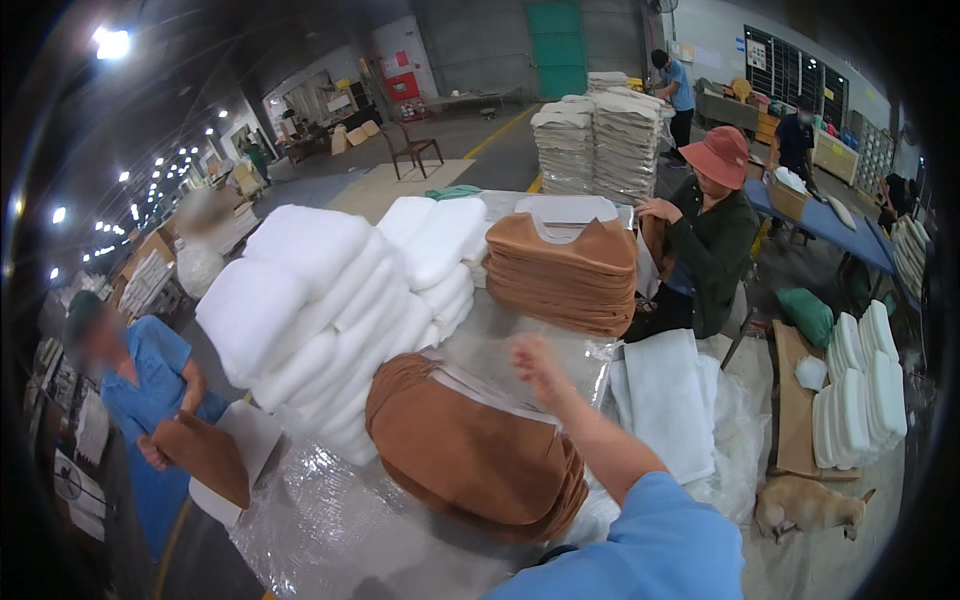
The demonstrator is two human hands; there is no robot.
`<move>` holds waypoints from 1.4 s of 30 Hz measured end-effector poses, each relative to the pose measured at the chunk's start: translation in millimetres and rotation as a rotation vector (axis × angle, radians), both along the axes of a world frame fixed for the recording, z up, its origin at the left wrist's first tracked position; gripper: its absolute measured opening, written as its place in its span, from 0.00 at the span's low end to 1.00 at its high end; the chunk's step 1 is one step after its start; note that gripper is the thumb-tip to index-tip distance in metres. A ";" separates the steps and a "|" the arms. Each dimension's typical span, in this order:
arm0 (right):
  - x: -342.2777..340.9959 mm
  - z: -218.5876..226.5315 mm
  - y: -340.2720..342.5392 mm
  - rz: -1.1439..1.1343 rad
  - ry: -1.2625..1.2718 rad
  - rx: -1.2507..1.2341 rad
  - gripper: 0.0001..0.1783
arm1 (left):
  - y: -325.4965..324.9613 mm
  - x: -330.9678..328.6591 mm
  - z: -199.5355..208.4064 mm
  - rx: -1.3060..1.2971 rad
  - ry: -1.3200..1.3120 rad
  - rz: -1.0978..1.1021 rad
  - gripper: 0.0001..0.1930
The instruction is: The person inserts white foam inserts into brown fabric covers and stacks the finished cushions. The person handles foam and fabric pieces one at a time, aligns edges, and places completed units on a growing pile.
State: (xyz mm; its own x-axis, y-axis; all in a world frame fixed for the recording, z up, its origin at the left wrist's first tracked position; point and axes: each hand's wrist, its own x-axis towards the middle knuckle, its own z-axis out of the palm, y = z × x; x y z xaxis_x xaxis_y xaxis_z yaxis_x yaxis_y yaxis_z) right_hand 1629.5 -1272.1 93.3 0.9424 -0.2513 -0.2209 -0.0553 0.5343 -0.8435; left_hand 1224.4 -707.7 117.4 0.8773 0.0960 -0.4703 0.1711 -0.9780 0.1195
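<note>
My right hand [541, 372] is over the table, just past the far edge of a near stack of brown, rounded cover pieces [470, 440]. Its fingers look loosely bent and apart, slightly blurred, with nothing seen in them. White edges show along the far side of that stack. Farther back, a second brown stack [560, 270] carries a white notched sheet [570, 212] on top. Thick white pads [320, 290] are piled high to the left of the brown stacks. My left hand is out of view.
At the left, a co-worker's hands hold a brown piece [205, 458] with a white sheet. A person in a red hat [718, 158] works at the far right corner. Clear plastic [330, 520] covers the table's near left. A dog [808, 508] lies on the floor at right.
</note>
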 end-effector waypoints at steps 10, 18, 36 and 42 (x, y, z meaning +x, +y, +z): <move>73.7 -3.4 -289.5 -0.626 0.091 -0.089 0.71 | -45.1 53.0 23.8 0.089 0.084 0.050 0.30; 159.6 -33.7 -320.2 -0.512 0.426 -0.172 0.83 | -81.5 49.2 60.6 0.187 0.122 0.148 0.28; 166.8 -21.5 -288.9 -0.402 0.329 -0.085 0.38 | -65.2 38.3 46.1 0.158 -0.077 0.040 0.21; 152.0 64.1 -263.5 -0.539 0.017 -0.167 0.30 | -40.1 36.1 24.8 0.180 -0.061 -0.031 0.26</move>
